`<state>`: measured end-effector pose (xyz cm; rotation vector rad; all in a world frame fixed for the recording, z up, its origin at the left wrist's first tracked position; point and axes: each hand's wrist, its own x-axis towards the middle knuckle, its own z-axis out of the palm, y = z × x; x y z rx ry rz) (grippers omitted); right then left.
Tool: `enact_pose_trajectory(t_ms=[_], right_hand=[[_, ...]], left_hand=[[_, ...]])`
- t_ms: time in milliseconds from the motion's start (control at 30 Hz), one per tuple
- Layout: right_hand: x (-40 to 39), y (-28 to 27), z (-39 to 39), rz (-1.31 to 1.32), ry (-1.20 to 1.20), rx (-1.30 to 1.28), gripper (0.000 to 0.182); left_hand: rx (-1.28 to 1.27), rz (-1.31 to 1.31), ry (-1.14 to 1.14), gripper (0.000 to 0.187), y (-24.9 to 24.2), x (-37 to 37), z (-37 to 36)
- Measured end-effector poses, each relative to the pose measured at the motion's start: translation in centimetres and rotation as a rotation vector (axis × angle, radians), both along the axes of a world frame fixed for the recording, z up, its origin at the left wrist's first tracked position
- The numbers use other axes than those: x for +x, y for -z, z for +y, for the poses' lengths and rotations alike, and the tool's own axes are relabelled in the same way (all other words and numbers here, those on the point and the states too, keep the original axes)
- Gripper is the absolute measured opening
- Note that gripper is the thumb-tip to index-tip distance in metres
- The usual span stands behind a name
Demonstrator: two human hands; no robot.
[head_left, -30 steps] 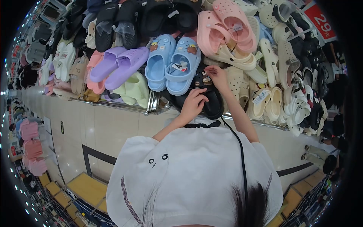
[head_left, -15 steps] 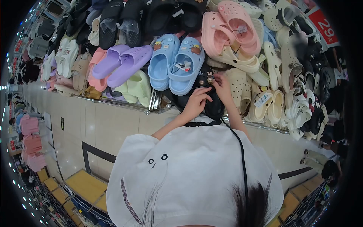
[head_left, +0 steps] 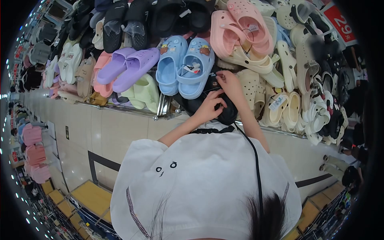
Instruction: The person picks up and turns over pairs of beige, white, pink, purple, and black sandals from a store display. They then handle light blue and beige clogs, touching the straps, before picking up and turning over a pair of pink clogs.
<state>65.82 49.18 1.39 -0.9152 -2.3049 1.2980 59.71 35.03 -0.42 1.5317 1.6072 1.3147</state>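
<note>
My left hand (head_left: 209, 107) rests on a black clog (head_left: 227, 114) with its fingers bent and partly apart. Just above it, my right hand (head_left: 229, 83) reaches over the upper part of the same clog, thumb and index finger close together near small charms. Whether a charm sits between those fingertips is too small to tell. A pair of light blue clogs (head_left: 195, 76) with bear charms and a white tag lies directly left of my hands. Beige clogs (head_left: 249, 86) with dark holes are right of my right hand.
Purple slides (head_left: 138, 70) and green slides (head_left: 146, 93) lie to the left. Pink clogs (head_left: 244, 30) are piled above my hands, black slippers (head_left: 182, 18) behind. A metal rail (head_left: 132, 113) edges the display. At the lower right, a person's legs (head_left: 336, 163) show.
My right hand has shifted slightly left and up on the black clog, now covering some of the charms. My left hand has moved only slightly, and the view has shifted a little.
</note>
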Motion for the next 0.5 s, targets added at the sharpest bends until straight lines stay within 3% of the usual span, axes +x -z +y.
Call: enact_pose_trajectory(t_ms=[67,133,333,433,500], right_hand=[[-1.2,0.1,-0.2,-0.078,0.005,0.127,0.028],[-2.1,1.4,-0.1,-0.142,-0.031,0.423,0.027],[-2.9,2.5,1.0,-0.127,-0.071,0.290,0.025],[-2.7,2.2,1.1,-0.104,-0.099,0.356,0.024],[-2.6,2.3,1.3,-0.094,-0.112,0.374,0.023]], left_hand=[[0.013,-0.012,0.011,0.016,0.1,0.0,0.2],[0.026,-0.026,0.022,0.016,0.1,0.1,0.2],[0.013,0.044,0.032,0.015,-0.4,-0.6,-0.2],[0.011,0.037,-0.024,0.014,-0.9,-0.4,-0.4],[0.054,0.218,-0.163,0.016,-1.4,-0.6,-0.7]])
